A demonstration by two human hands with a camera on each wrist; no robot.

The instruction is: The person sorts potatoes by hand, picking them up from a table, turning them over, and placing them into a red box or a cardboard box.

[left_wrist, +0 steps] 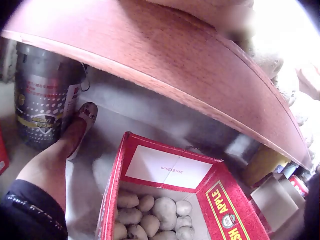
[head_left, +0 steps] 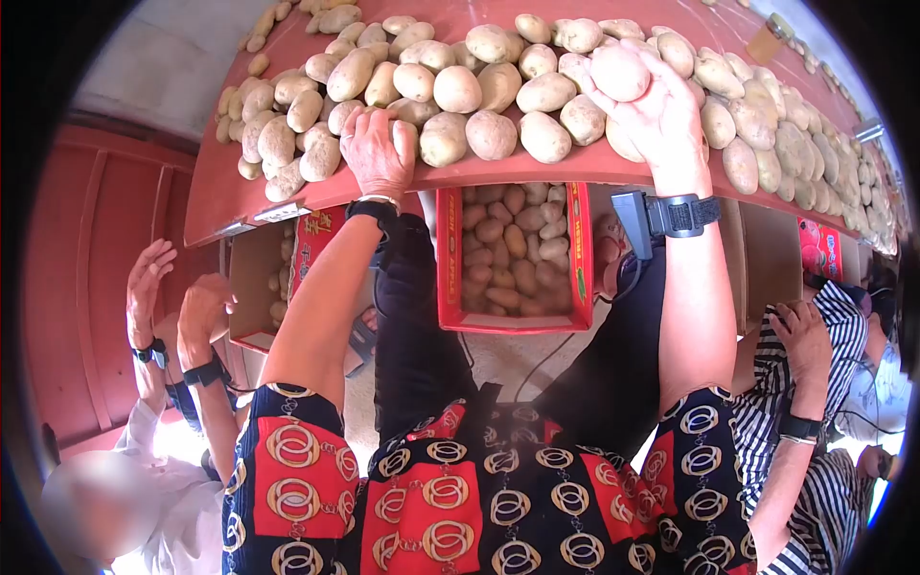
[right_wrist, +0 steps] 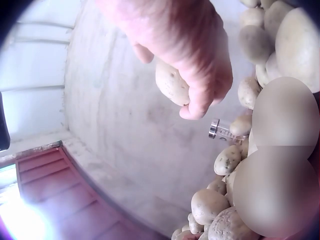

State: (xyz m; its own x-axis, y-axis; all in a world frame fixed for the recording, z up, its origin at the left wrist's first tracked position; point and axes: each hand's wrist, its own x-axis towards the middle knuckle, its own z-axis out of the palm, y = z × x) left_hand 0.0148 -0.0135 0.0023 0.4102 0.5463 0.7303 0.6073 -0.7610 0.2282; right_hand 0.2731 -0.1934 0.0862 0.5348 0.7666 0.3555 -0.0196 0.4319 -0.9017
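Potatoes point(head_left: 457, 89) lie heaped along the red tabletop point(head_left: 460, 175). The right hand point(head_left: 661, 125), palm up in the head view, holds one potato point(head_left: 620, 74) with its fingers around it; in the right wrist view the same hand point(right_wrist: 182, 50) grips that potato point(right_wrist: 171, 82). At the near edge of the heap, the left hand point(head_left: 379, 153) rests on potatoes with fingers bent over them; whether it grips one is hidden. In the left wrist view only a blurred part of the left hand point(left_wrist: 210, 12) shows above the table edge.
Below the table edge stands a red carton point(head_left: 448, 259) of potatoes, with another carton point(head_left: 251, 287) to its left. A dark bucket point(left_wrist: 45, 95) is under the table. Other people's arms point(head_left: 206, 326) are at the left and right. A glass jar point(right_wrist: 227, 131) lies among potatoes.
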